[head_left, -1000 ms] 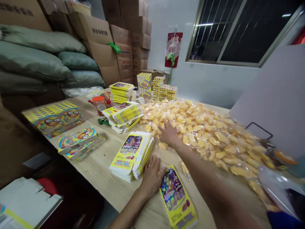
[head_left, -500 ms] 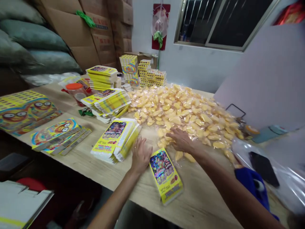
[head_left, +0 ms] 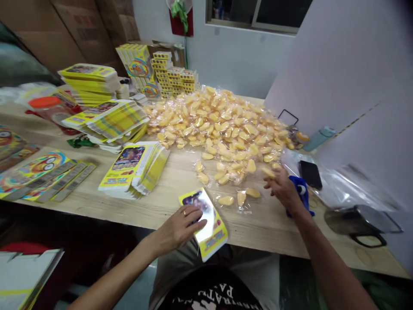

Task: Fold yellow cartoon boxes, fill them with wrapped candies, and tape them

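My left hand (head_left: 182, 224) lies palm down across a flat yellow printed carton (head_left: 211, 241) with a shiny face. Its fingers are stretched over the print, and the carton's near end juts past the table edge. Over to the right, my right hand (head_left: 281, 189) is curled and slightly blurred, with a clear-wrapped yellow piece (head_left: 268, 173) at its fingertips. Several wrapped yellow pieces (head_left: 226, 200) lie loose between the two hands. Beyond them spreads a big heap of the same pieces (head_left: 222, 125).
Left of the heap stand stacks of flat cartons (head_left: 124, 168) and an orange-lidded jar (head_left: 53, 112). Filled boxes (head_left: 138, 64) are piled at the back. To the right are a blue plush toy (head_left: 301, 191), a phone (head_left: 310, 174), a metal mug (head_left: 355, 221) and a light-blue bottle (head_left: 319, 137).
The view has tipped down and shifted right. My left hand has moved from beside the carton onto it, and the carton sits nearer the edge. My right hand has left the heap toward the plush toy.
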`<act>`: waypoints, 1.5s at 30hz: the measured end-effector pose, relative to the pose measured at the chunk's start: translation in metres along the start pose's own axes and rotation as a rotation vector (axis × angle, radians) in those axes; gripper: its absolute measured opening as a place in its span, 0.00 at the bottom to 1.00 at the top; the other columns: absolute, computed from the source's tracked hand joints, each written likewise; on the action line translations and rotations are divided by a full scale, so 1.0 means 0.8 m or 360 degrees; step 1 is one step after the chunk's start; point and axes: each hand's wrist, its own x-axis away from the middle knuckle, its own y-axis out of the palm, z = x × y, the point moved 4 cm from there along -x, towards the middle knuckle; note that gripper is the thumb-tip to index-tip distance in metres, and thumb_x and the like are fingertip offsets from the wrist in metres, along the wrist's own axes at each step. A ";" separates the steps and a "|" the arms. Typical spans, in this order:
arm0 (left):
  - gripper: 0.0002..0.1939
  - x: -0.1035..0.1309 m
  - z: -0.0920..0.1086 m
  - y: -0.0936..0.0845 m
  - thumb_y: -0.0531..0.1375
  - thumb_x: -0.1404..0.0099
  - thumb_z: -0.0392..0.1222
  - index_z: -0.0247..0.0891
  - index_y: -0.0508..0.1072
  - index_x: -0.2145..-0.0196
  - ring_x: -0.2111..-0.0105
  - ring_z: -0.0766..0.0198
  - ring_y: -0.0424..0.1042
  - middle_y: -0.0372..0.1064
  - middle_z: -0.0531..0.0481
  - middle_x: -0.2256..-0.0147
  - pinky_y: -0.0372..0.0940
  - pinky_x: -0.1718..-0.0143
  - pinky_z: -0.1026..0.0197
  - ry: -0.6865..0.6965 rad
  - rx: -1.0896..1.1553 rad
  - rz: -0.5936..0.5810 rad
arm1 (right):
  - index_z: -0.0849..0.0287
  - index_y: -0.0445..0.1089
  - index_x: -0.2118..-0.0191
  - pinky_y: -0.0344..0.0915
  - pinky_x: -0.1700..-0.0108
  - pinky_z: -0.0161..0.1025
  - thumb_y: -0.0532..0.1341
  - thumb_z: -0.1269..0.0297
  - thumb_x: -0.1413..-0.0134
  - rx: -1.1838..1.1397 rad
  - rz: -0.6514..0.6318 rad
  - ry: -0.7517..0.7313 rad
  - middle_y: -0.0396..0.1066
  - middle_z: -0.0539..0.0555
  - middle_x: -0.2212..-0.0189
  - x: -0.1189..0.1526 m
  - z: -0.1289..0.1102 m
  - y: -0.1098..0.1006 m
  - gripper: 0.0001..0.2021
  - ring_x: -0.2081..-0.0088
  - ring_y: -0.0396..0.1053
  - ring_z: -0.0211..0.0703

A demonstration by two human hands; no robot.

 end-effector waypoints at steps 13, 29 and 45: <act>0.37 -0.083 0.034 0.051 0.68 0.36 0.42 0.47 0.55 0.35 0.56 0.57 0.75 0.71 0.44 0.50 0.71 0.53 0.57 -0.1190 0.2092 0.0434 | 0.55 0.72 0.60 0.64 0.61 0.41 0.61 0.62 0.41 -0.0173 -0.0284 -0.0584 0.73 0.52 0.66 0.089 -0.086 0.038 0.06 0.64 0.68 0.44; 0.20 -0.063 0.039 0.069 0.63 0.32 0.49 0.40 0.71 0.46 0.57 0.59 0.72 0.72 0.46 0.54 0.66 0.56 0.61 -0.1402 0.2117 0.0531 | 0.56 0.71 0.57 0.50 0.45 0.52 0.54 0.73 0.38 0.0419 -0.0511 -0.0893 0.72 0.57 0.60 0.145 -0.091 0.137 0.10 0.52 0.62 0.51; 0.18 -0.065 0.030 0.080 0.65 0.37 0.47 0.37 0.74 0.52 0.68 0.63 0.73 0.76 0.48 0.64 0.66 0.65 0.63 -0.1827 0.2085 0.0552 | 0.56 0.68 0.66 0.48 0.44 0.53 0.57 0.70 0.43 0.0672 -0.0233 -0.0607 0.74 0.56 0.62 0.043 -0.049 0.135 0.04 0.51 0.65 0.53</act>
